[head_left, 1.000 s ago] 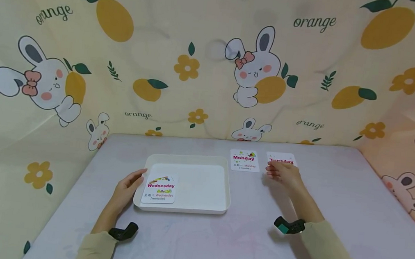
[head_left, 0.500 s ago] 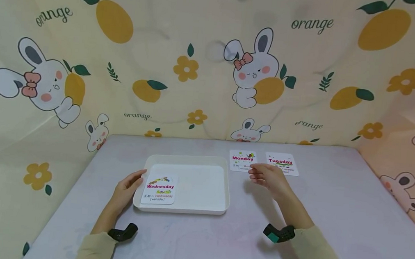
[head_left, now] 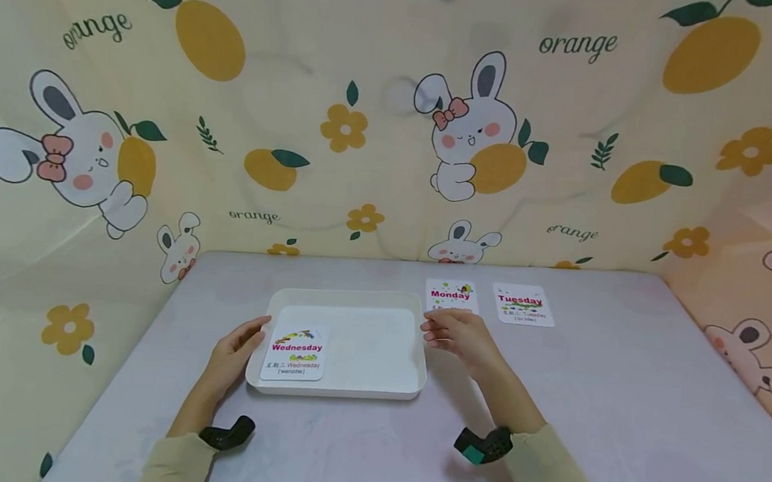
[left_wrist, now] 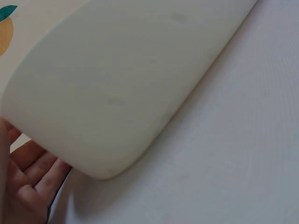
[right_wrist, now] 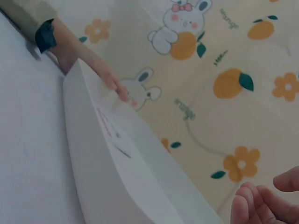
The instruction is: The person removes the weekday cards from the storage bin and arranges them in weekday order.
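- Backdrop (head_left: pixel 388 57): rises at the far side, cream-coloured and patterned.
- Table (head_left: pixel 340 451): spreads pale and flat beneath tray, cards and both hands.
- White tray (head_left: pixel 370 347): lies flat a little left of centre, with most of its bottom bare to the right of the single card inside.
- Left hand (head_left: pixel 229 357): rests at the tray's left end, with fingers extended, only lightly bent and touching the rim. Seems to steady rather than grip; cannot tell of any light pinch on the edge.
- Right hand (head_left: pixel 466 344): hangs over the tray's right edge, with thumb well apart from loosely bent fingers and nothing held between them. Covers the lower part of one card in the head view.
- Wednesday card (head_left: pixel 295 355): lies face up inside the tray, near the left wall, untouched. Calls next, by judgement, for a reach leftward over the tray, a fingertip worked under a thin edge, then a pinch with the tray steadied.
- Tuesday card (head_left: pixel 523 305) and Monday card (head_left: pixel 452 296): lie face up in a row beyond the tray's right side, apart from each other, Monday nearer the tray. Suggest a pause between cards: two laid out in order, one waiting.
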`<state>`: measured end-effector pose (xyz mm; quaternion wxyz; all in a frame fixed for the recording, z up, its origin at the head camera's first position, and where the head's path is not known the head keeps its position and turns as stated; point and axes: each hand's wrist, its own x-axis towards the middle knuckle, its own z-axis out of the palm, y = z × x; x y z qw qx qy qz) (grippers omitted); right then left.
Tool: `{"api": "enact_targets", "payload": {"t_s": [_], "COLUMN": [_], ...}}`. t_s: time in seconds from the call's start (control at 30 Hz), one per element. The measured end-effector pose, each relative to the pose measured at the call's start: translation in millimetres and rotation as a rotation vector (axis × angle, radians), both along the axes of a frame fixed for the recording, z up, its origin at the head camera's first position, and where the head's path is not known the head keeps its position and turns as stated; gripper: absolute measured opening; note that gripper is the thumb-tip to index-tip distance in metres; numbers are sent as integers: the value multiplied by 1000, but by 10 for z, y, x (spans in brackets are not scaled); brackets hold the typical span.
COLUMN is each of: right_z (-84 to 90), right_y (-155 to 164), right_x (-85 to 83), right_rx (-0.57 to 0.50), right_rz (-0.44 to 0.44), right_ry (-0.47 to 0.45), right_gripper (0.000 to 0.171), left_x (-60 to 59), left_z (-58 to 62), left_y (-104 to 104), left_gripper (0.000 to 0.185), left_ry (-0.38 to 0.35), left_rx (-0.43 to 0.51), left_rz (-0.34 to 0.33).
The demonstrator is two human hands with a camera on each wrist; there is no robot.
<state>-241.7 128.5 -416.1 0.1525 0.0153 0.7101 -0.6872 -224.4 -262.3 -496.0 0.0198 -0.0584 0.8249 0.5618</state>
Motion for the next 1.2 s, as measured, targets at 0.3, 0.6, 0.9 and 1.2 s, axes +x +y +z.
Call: {"api": "enact_targets", "payload": {"t_s": [0.3, 0.6, 0.9, 1.2], "right_z": [-19, -96, -201, -316], "right_y": [-313, -671, -1004, -1200], "right_x": [45, 108, 112, 64], "right_rx": [-5, -38, -58, -105], "right_rz": [13, 64, 119, 106], "right_ry": [-14, -45, -99, -129], "right_gripper": [40, 37, 36, 36], "left_x": [-3, -2, 19, 30], "left_z": [2, 5, 31, 30], "left_y": [1, -1, -3, 6], "left_gripper": [45, 44, 46, 47], "left_ry": [-6, -13, -4, -5], "left_rx": [20, 20, 12, 8], "left_rz": [-5, 2, -12, -21]}}
